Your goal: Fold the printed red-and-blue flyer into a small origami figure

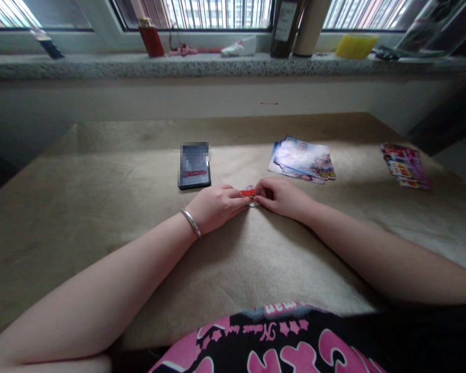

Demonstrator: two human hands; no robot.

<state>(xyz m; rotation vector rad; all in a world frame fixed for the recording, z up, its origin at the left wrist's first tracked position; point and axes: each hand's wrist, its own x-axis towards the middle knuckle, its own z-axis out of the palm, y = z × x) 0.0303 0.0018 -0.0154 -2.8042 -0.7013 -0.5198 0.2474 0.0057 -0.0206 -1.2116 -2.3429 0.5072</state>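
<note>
A small red-and-white printed piece [247,191], paper or wrapper, lies on the table between my hands, mostly covered by fingers. From the left, my left hand [219,206] presses its fingers together on it, a silver bangle at the wrist. On the other side, my right hand [283,197] pinches its right edge with thumb and forefinger, the other fingers curled. A pale bit shows just below the fingertips. Beyond my left hand lies a phone [194,166], its screen partly pixelated.
A pile of printed cards or leaflets [303,159] lies beyond my right hand. More colourful cards [406,166] are fanned at the table's right. The stone windowsill [217,66] holds a red bottle [151,39], a dark bottle [285,28] and a yellow sponge-like block [356,47].
</note>
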